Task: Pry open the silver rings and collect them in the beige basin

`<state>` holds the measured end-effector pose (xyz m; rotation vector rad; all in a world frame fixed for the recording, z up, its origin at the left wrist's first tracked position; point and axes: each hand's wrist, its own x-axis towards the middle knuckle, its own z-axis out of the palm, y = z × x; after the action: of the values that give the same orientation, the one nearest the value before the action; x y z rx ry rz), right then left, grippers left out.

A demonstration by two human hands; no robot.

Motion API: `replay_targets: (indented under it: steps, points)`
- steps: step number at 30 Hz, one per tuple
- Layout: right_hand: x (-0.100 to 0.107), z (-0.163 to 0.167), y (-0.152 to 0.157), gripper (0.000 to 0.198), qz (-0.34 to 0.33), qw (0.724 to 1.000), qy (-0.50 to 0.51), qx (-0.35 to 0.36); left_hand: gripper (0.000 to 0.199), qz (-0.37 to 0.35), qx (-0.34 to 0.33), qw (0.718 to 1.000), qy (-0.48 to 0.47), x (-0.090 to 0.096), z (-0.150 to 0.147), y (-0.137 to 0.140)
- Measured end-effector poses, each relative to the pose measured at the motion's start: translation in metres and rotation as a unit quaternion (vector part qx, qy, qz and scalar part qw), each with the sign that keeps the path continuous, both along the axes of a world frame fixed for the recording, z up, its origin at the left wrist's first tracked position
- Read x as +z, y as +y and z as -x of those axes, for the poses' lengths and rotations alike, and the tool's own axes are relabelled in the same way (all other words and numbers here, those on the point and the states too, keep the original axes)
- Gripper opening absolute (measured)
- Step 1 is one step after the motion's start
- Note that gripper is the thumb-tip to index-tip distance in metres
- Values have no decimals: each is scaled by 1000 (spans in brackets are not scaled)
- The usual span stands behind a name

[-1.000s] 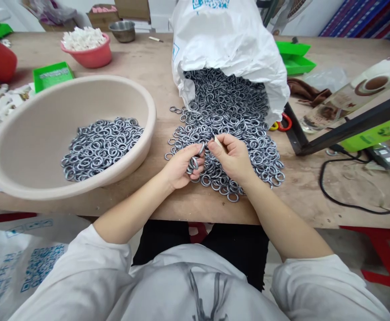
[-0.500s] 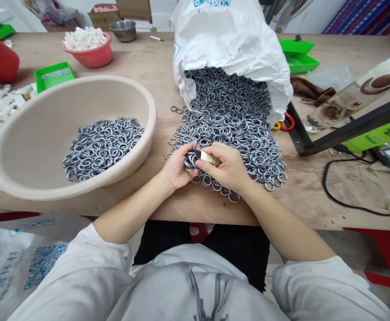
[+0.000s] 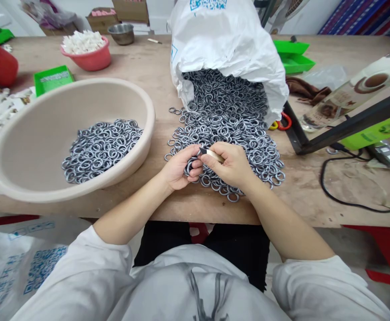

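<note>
Several grey rings [image 3: 188, 167] sit in my left hand [image 3: 178, 169], whose fingers are curled around them. My right hand [image 3: 232, 166] grips a small knife-like tool [image 3: 215, 156] with a pale handle and a dark tip. That tip meets the ring edge at my left thumb and forefinger. Both hands hover over the front of a loose pile of grey rings [image 3: 224, 129], which spills from a white sack [image 3: 224, 40] lying on its side. To the left, a large beige basin [image 3: 24, 129] holds more of the same rings [image 3: 101, 149].
Behind the basin are a green tray [image 3: 53, 80] and a red bowl [image 3: 96, 60] of white pieces. On the right stand a black metal frame [image 3: 351, 122], a bottle [image 3: 348, 98] and a black cable [image 3: 325, 183]. Red-handled scissors [image 3: 285, 121] lie beside the sack.
My left fingers have closed more around the rings, and the ring that stood up at the thumb is now mostly covered. The tool has shifted slightly right. The camera view has moved a little.
</note>
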<state>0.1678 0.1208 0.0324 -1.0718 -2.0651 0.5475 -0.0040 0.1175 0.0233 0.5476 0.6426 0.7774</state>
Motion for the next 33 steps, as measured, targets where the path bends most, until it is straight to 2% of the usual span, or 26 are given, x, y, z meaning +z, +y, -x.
replay_targets:
  steps: [7, 11, 14, 16, 18, 21, 24, 26, 28, 30, 33]
  points:
    - [3, 1, -3, 49, 6, 1000, 4, 10, 25, -16, 7, 1000, 12, 0, 0, -1]
    - [-3, 3, 2, 54, 57, 998, 13, 7, 29, -31, 12, 999, 14, -2, 2, 2]
    - [-13, -2, 15, 59, 91, 994, 30, -43, 30, -50, -5, 999, 18, -2, 2, 1]
    - [-16, -8, 24, 60, 92, 989, 61, -103, 29, -68, -35, 997, 15, 0, 0, -1]
    - [-15, -12, 27, 58, 85, 982, 111, -125, 27, -76, -58, 995, 13, 2, -3, -5]
    - [-8, -6, 18, 51, 92, 980, 164, -57, 26, -59, -54, 997, 22, 1, -6, -7]
    - [-3, 7, 6, 48, 138, 976, 168, 14, 29, -39, -34, 998, 38, 0, -6, -6]
    - [-4, 12, 5, 48, 183, 963, 191, 42, 30, -42, -36, 998, 44, -1, -5, -6]
    - [-7, 9, 11, 49, 200, 956, 208, 45, 29, -55, -47, 996, 44, -1, -5, -6]
    - [-10, -4, 22, 48, 171, 968, 186, 0, 28, -72, -57, 995, 36, 0, -4, -6]
    - [-14, -31, 41, 34, 83, 984, 80, -138, 26, -86, -53, 995, 27, 0, -4, -6]
